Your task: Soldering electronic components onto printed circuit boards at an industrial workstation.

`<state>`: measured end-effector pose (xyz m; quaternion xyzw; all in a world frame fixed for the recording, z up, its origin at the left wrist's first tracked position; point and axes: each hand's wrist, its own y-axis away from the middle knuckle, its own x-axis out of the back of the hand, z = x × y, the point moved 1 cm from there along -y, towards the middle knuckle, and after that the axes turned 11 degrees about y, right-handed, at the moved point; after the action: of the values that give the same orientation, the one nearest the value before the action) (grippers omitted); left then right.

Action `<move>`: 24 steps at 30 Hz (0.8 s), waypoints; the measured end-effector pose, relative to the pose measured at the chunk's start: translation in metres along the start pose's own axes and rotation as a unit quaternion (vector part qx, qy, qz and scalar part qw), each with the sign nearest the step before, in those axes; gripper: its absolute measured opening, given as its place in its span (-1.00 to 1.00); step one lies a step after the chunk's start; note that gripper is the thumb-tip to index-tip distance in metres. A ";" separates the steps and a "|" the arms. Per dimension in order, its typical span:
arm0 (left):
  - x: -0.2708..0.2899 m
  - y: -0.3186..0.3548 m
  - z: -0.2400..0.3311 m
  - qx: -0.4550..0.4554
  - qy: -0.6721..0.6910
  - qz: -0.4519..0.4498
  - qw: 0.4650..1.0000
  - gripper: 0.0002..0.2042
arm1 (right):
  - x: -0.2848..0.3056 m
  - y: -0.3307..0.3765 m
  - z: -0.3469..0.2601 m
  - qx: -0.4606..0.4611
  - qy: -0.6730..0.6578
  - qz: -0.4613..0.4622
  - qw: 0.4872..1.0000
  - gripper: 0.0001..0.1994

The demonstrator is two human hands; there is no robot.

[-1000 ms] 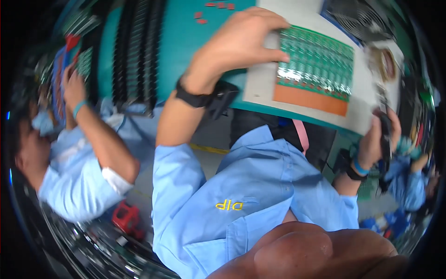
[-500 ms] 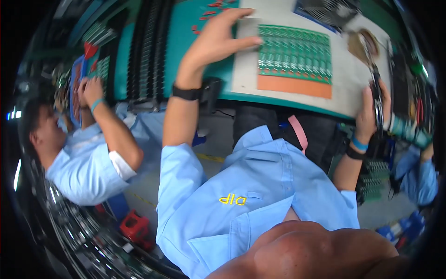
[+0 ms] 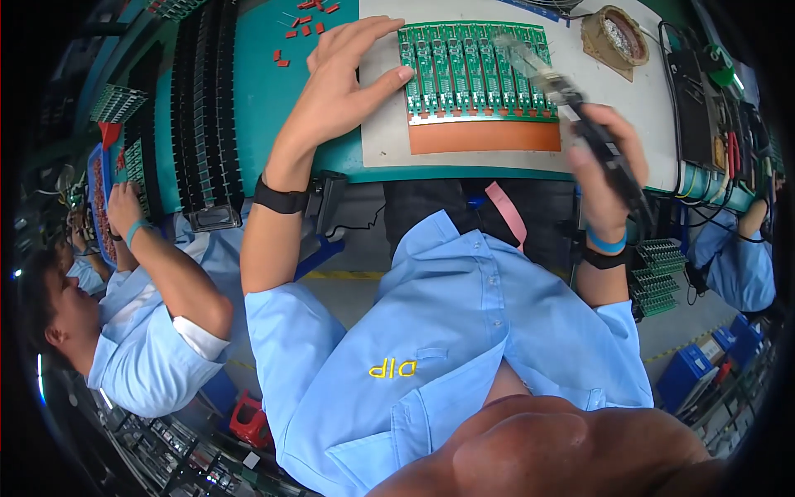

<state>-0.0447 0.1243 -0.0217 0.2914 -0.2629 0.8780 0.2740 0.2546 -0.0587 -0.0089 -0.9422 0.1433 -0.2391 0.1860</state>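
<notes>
A green circuit board panel point(image 3: 476, 70) with rows of small parts lies on an orange-brown sheet point(image 3: 484, 138), which sticks out along the near edge. At the panel's left edge rests my left hand point(image 3: 352, 87), thumb and fingers apart, the fingertips touching or nearly touching it. In my closed right hand point(image 3: 609, 170) is a soldering iron point(image 3: 598, 137) with a thick black handle. Its metal front end, blurred by motion, is over the panel's upper right part. Whether the tip touches the board I cannot tell.
A round holder filled with metal shavings point(image 3: 621, 37) stands at the back right. Small red components point(image 3: 319, 29) lie on the green mat, left of the white sheet point(image 3: 381, 141). Black slotted rails point(image 3: 207, 108) run farther left. Co-workers point(image 3: 157, 323) sit on both sides.
The soldering iron has moved left from the shavings holder to over the panel. My left hand still lies by the panel's left edge. The whole view has shifted.
</notes>
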 end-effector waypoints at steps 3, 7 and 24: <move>-0.002 -0.001 0.003 -0.003 0.011 -0.002 1.000 -0.43 | -0.025 -0.010 -0.014 0.038 -0.005 -0.087 0.995 -0.60; 0.001 -0.001 0.019 -0.005 -0.062 0.002 0.998 -0.49 | -0.047 -0.023 -0.020 0.024 0.002 -0.108 0.994 -0.64; -0.011 -0.014 0.000 -0.037 0.073 0.007 0.997 -0.46 | -0.056 -0.026 -0.016 0.005 0.026 -0.116 0.993 -0.67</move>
<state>-0.0289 0.1309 -0.0247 0.2142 -0.2762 0.8886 0.2971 0.2037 -0.0200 -0.0071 -0.9450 0.0362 -0.2842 0.1578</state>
